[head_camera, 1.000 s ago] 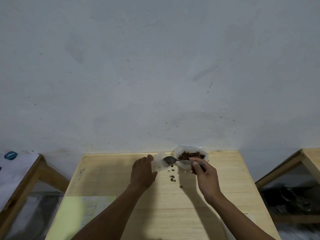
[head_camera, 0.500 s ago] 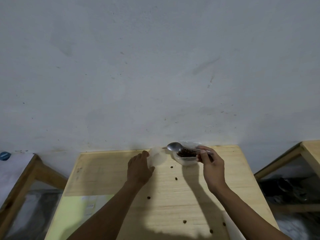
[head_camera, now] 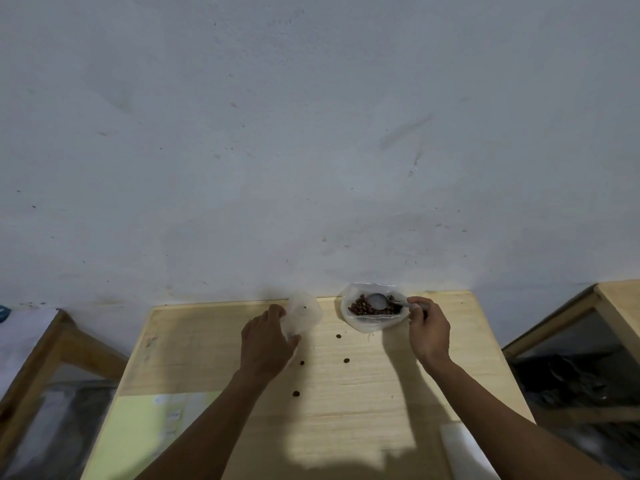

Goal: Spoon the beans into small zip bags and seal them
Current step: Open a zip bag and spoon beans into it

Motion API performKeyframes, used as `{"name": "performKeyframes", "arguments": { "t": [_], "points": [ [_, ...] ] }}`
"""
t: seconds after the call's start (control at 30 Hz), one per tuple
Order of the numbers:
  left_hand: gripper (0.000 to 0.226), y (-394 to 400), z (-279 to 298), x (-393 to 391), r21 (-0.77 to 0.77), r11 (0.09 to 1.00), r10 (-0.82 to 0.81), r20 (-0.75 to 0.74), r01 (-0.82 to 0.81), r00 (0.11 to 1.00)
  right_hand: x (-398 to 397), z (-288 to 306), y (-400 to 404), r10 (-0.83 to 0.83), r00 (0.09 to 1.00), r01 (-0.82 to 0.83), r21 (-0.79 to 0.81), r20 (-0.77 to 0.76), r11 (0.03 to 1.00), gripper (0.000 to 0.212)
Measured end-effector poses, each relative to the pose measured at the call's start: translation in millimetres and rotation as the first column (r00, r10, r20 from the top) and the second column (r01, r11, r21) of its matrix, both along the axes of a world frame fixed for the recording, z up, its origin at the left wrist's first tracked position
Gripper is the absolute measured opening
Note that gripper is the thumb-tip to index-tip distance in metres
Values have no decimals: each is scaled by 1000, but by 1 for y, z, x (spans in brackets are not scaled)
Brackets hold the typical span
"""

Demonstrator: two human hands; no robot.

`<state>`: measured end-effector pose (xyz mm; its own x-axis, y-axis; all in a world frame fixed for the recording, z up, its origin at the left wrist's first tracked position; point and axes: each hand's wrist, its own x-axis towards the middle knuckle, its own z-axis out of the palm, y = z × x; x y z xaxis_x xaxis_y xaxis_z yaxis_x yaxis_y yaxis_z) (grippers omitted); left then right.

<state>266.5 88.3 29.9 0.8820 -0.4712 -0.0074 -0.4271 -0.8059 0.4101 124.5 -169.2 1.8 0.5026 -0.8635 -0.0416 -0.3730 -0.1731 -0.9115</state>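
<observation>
Now the right hand (head_camera: 429, 332) pinches the handle of the small metal spoon (head_camera: 378, 301), and the spoon bowl sits down among the brown beans (head_camera: 360, 304) inside the clear plastic container (head_camera: 370, 323) at the far edge of the pale wooden desk (head_camera: 346, 410). Half a second ago the spoon bowl was raised over the container's left rim; a second ago it was at the mouth of the bag.

Left hand (head_camera: 265, 341) grips the small translucent zip bag (head_camera: 303, 315), fingers curled round its left side, bag held up just left of the container, apart from it. One dark speck shows in the bag; its contents otherwise cannot be told. Bag and left-hand grip are much as in both earlier frames.

Loose beans on the desk: one (head_camera: 338, 336) near the container, two further this way (head_camera: 302, 363) and (head_camera: 346, 360), one nearest (head_camera: 296, 393). A second ago they lay clustered right under the spoon; now they lie scattered, though the view has shifted too.

Pale yellow-green sheet (head_camera: 145, 431) lies on the near-left of the desk. Grey plaster wall (head_camera: 311, 133) behind. Wooden frames (head_camera: 52, 344) stand left and right of the desk.
</observation>
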Motion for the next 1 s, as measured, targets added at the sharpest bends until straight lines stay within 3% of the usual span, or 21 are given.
{"name": "performKeyframes", "arguments": {
  "t": [0.2,0.33,0.4,0.7,1.0],
  "points": [
    [48,1,2,-1,-21,1000,-1,22,1,1000,11,-8,-3,13,993,22,282,-121,959,25],
    [49,-2,2,-4,-32,999,-13,17,13,1000,14,3,-8,-75,996,94,557,-56,825,22],
    [49,-4,3,-6,-41,999,-15,7,15,1000,13,8,-8,-122,992,117,621,-34,775,23],
    [50,-6,-2,-14,-16,998,-59,-6,59,998,1,42,-7,-190,975,85,589,118,803,22],
    [56,-22,-5,-14,24,993,-111,-18,112,994,-7,80,17,-42,967,-95,507,252,856,19]
  ]
}}
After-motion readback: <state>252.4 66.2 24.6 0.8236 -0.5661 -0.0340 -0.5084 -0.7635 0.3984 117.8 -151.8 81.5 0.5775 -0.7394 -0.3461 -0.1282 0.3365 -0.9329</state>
